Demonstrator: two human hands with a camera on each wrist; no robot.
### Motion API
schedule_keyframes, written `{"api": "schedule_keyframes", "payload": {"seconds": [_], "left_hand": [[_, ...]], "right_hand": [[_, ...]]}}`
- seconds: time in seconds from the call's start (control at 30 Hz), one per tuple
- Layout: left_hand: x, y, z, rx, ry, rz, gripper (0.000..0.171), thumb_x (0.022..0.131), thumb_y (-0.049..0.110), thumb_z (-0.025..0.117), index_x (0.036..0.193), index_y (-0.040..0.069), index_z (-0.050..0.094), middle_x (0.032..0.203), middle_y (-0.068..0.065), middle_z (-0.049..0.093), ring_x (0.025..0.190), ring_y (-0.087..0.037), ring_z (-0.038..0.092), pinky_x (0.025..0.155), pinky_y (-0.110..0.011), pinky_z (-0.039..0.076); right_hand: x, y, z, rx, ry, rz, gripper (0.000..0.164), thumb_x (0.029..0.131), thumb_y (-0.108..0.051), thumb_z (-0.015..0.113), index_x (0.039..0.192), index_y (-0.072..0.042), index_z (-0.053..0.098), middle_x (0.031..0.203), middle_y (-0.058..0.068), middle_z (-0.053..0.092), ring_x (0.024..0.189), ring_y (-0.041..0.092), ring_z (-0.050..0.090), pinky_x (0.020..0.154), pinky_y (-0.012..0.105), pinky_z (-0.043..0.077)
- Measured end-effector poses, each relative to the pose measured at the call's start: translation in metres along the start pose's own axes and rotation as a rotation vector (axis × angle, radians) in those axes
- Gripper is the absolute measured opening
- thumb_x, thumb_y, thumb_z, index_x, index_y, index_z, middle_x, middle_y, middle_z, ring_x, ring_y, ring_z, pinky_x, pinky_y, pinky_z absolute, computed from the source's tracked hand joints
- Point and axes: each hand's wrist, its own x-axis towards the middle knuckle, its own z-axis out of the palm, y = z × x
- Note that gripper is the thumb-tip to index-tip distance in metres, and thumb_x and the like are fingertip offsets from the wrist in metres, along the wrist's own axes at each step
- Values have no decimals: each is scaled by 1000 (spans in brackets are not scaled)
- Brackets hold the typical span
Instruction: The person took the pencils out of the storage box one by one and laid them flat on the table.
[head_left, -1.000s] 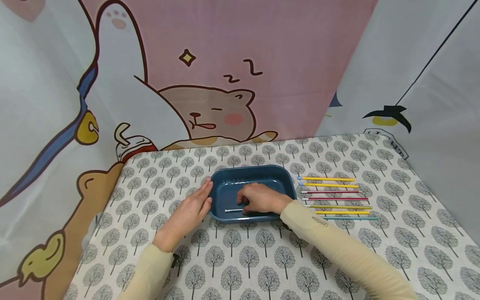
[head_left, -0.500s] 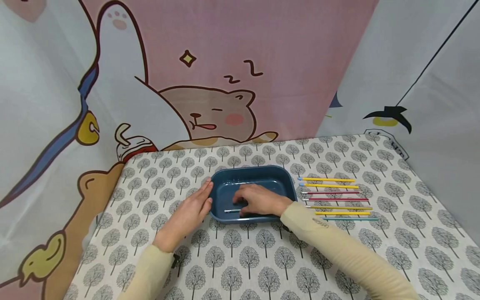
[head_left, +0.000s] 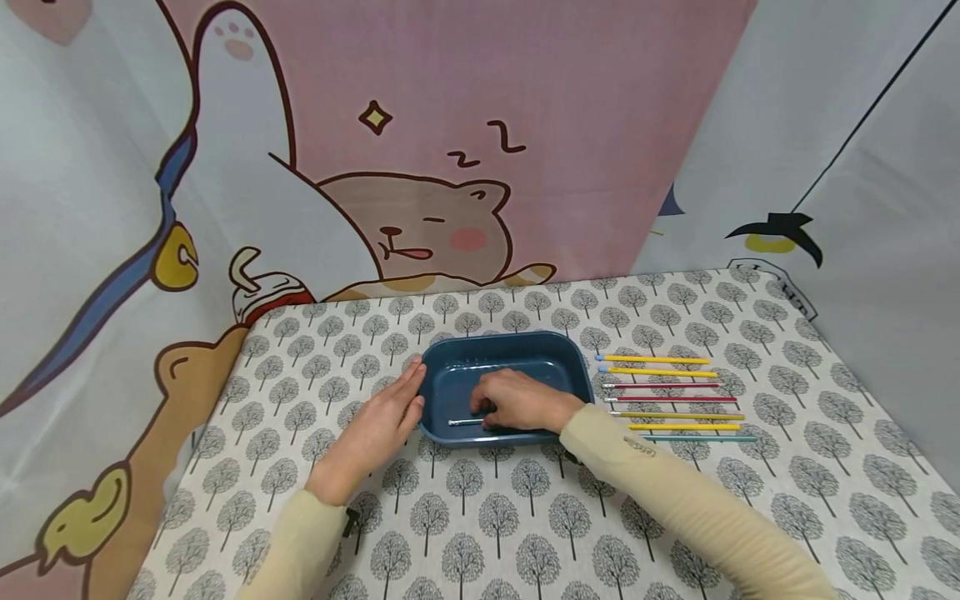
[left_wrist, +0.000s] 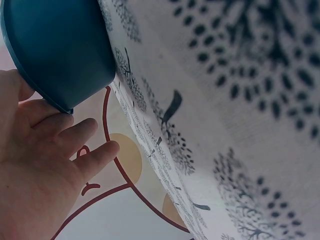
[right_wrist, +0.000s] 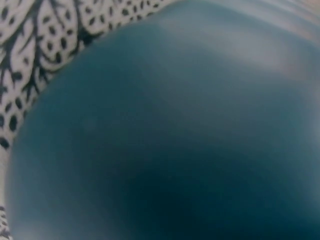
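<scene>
A dark blue rectangular box (head_left: 558, 367) stands on the table. My left hand (head_left: 378, 425) rests against its left end with fingers extended; in the left wrist view, the fingertips of the left hand (left_wrist: 45, 165) touch the rim of the box (left_wrist: 60, 50). My right hand (head_left: 521, 400) reaches down inside the box, fingers bent, with the thumb at a pencil (head_left: 463, 422) lying along the near wall. Only the pencil's pale left end shows; the hand covers the rest, so whether it is pinched is unclear. The right wrist view is filled by the blurred box wall (right_wrist: 175, 125).
Right of the box, several pencils lie side by side: yellow ones (head_left: 660, 360), red ones (head_left: 675, 399) and a teal one (head_left: 705, 438). A tree-print cloth (head_left: 465, 517) covers the table. Printed curtains (head_left: 600, 125) hang behind and at both sides.
The fingers of my right hand spread a little toward the left, then drew back in near the thumb. My left hand and the box have kept their places.
</scene>
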Motion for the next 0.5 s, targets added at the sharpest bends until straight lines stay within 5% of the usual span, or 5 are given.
{"api": "schedule_keyframes", "payload": {"seconds": [0.5], "left_hand": [[0,0,1,1,7,-6,53,111,24,50,159,4,39,167,-8,28,147,-35,41,118,-53,38]], "right_hand": [[-3,1,-1,14,-8,-6,16,87,-2,78,99,-13,80,91,-3,74,84,10,68,80,30,59]]}}
